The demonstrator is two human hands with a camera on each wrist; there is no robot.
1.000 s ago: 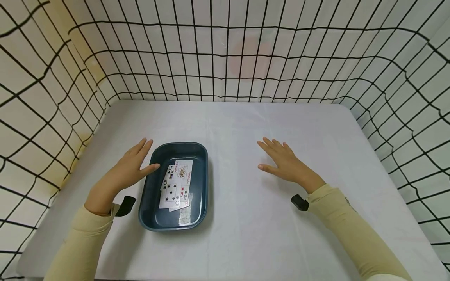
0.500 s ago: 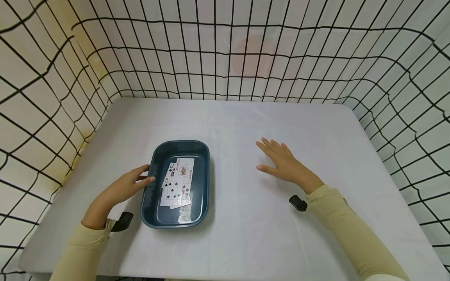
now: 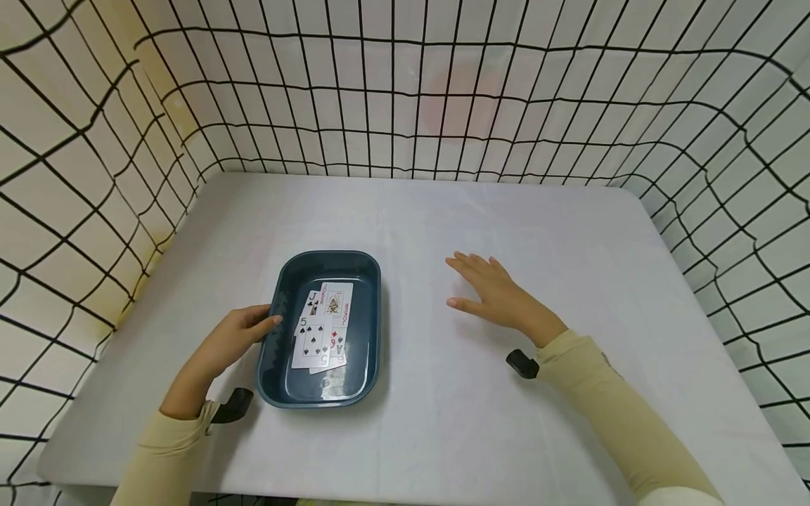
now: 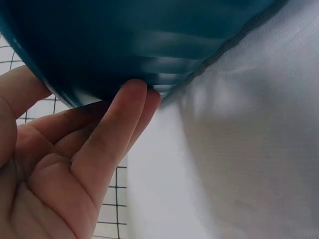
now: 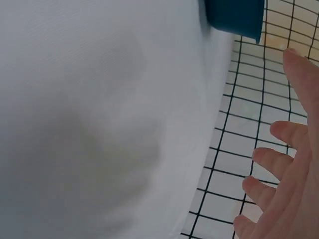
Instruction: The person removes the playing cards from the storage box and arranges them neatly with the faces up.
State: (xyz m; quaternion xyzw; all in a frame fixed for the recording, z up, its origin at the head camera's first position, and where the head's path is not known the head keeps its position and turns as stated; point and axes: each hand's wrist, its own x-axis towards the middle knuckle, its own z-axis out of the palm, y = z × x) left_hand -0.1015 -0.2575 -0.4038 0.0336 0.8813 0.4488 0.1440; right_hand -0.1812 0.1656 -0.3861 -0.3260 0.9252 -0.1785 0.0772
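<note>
A dark blue rectangular tray [image 3: 365,337] sits on the left half of the table, with several overlapping playing cards in it. Among them are a five of spades [image 3: 309,346], a joker [image 3: 337,301] and a jack [image 3: 309,309]. My left hand [image 3: 233,339] grips the tray's left rim, its thumb over the edge. In the left wrist view, its fingers [image 4: 117,119] press against the tray's outer wall. To the right of the tray, my right hand [image 3: 503,301] hovers above the cloth, fingers spread and holding nothing.
A white cloth covers the table [image 3: 455,422]. Black wire mesh [image 3: 405,91] rises along its back, left and right sides. On each wrist is a small black device, such as the one [image 3: 522,364] by the right sleeve.
My left hand came down from beside the tray onto its left rim and now grips it. My right hand shifted slightly left, still spread.
</note>
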